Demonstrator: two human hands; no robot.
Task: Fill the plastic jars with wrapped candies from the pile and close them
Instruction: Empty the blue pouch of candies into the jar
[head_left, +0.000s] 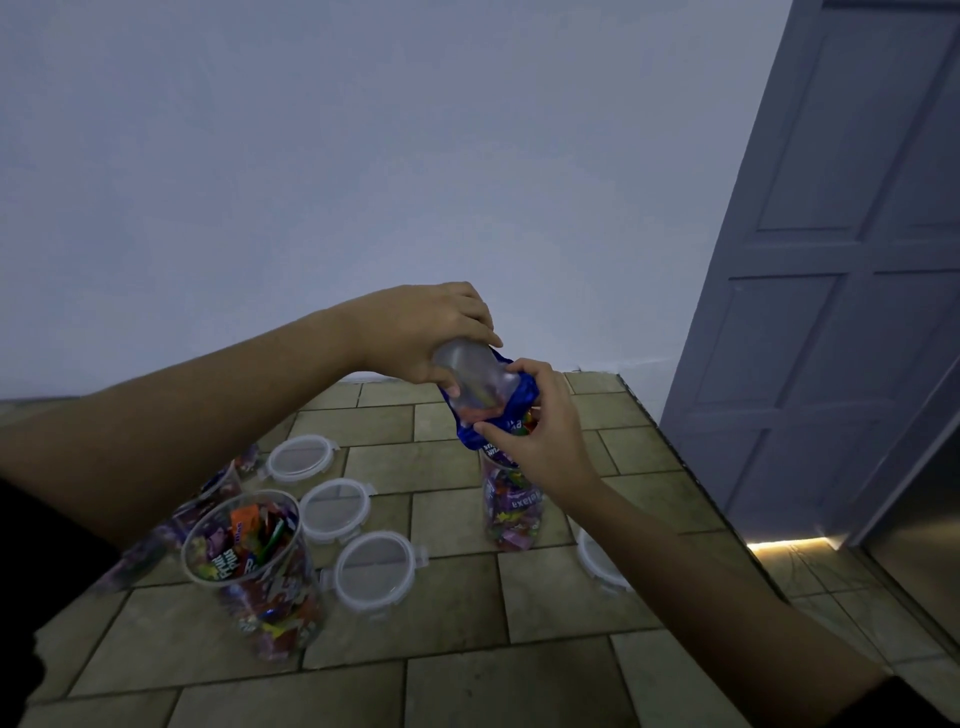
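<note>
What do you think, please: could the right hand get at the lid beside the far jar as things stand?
Probably not at once: the right hand pinches the blue bag over the jar, so its grip is taken. The lid lies just below that forearm.

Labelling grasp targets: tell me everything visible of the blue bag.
The blue bag is glossy crumpled plastic with white print and a pale translucent patch on its upper part. It is held in the air, tilted, lower end at the rim of a candy-filled jar. The left hand grips its top; the right hand pinches its lower side. Colourful candies show inside it.
</note>
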